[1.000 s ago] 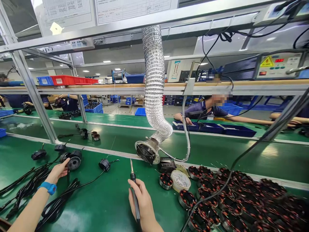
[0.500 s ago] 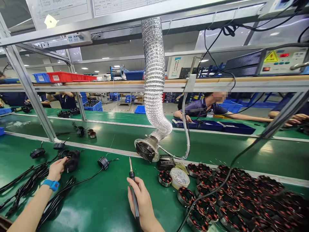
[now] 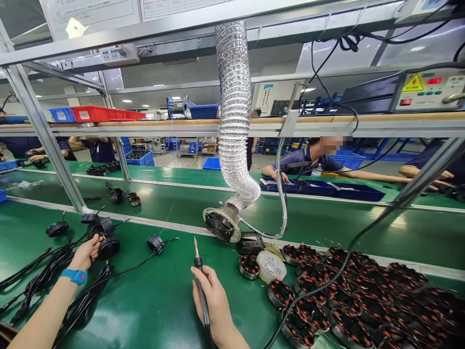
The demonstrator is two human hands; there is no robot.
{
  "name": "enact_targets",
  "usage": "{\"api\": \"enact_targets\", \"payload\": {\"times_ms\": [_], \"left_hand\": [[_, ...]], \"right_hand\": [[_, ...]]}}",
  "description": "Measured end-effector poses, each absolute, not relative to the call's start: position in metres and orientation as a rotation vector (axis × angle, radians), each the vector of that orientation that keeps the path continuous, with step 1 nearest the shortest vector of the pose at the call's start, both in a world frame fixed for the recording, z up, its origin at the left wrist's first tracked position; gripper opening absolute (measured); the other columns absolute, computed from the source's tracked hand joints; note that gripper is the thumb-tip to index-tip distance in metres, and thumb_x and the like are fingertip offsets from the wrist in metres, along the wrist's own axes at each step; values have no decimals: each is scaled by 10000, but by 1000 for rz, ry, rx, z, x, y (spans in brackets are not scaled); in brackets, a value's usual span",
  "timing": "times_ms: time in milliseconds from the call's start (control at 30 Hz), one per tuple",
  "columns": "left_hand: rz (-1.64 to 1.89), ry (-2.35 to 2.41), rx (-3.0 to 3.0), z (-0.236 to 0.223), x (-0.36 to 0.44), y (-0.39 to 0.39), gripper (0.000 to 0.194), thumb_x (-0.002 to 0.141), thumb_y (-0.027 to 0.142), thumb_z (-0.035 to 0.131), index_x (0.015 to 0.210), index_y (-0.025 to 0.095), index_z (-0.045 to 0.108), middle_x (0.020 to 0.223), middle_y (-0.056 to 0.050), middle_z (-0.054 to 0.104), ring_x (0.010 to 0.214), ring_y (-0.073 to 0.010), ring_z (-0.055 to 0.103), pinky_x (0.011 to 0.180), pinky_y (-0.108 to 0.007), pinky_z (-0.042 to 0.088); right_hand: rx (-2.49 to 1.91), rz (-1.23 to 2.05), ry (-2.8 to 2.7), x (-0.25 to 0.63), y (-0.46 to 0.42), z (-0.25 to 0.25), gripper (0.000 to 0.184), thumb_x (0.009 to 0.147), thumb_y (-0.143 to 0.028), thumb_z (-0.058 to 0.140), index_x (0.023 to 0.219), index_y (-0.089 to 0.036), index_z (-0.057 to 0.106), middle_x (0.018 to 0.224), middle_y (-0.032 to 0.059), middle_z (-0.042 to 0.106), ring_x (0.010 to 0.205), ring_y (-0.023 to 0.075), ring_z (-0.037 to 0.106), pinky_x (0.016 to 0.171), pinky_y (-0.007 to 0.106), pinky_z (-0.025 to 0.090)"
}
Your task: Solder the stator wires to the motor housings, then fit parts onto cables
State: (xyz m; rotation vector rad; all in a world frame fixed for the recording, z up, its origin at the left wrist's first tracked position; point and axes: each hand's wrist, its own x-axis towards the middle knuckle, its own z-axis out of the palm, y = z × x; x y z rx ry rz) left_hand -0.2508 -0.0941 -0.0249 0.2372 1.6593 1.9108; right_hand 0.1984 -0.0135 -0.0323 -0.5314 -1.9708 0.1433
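Note:
My right hand (image 3: 215, 303) is closed around a soldering iron (image 3: 202, 286), its copper-coloured tip pointing up and away over the green bench. On the left, my left hand (image 3: 87, 252), with a blue wristband, has its fingers closed at the edge of a black round housing (image 3: 109, 248); the exact grip is partly hidden. Behind it sits a dark grey part (image 3: 106, 226) among other black caps (image 3: 57, 229). A black cap with a cable (image 3: 155, 244) lies between my hands. Black cables (image 3: 82, 305) lie bundled near my left forearm.
Many copper-wound stators (image 3: 348, 295) cover the right side, beside a round tub (image 3: 271, 266). A fume-extraction fan (image 3: 220, 228) hangs from a silver duct (image 3: 234, 111) at centre. A black cord (image 3: 316, 293) crosses the right side. Co-workers (image 3: 308, 157) sit across the conveyor (image 3: 174, 206).
My left hand has shifted slightly, and the black housing beside its fingers shows more distinctly, lower than the grey part. Parts on the conveyor have moved left. My right hand keeps its place.

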Motion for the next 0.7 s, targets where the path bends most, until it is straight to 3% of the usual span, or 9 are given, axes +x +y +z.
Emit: {"api": "enact_targets", "payload": {"times_ms": [400,600,700], "left_hand": [[1907,1343,375,4,-247,-99,309,985,301,435,718,160,501,498,93,287,323,-26,218,318,-148,224],[1815,1279,600,22,-233,-110,388,792,471,706,680,178,478,496,102,272,392,-31,144,369,-176,214],[1698,1476,746,30,-212,-110,479,698,599,736,668,182,502,487,93,294,426,-51,169,408,-209,213]], "right_hand": [[-535,150,-1956,198,-14,-31,357,914,-78,448,1226,-185,584,1011,108,594,773,156,652,663,249,553],[-534,143,-1975,198,-15,-29,371,912,-69,439,1238,-187,570,1002,109,596,750,159,645,636,259,554],[-539,133,-1964,196,-15,-31,374,906,-58,438,1228,-191,575,1001,106,594,754,157,639,645,257,554]]}}
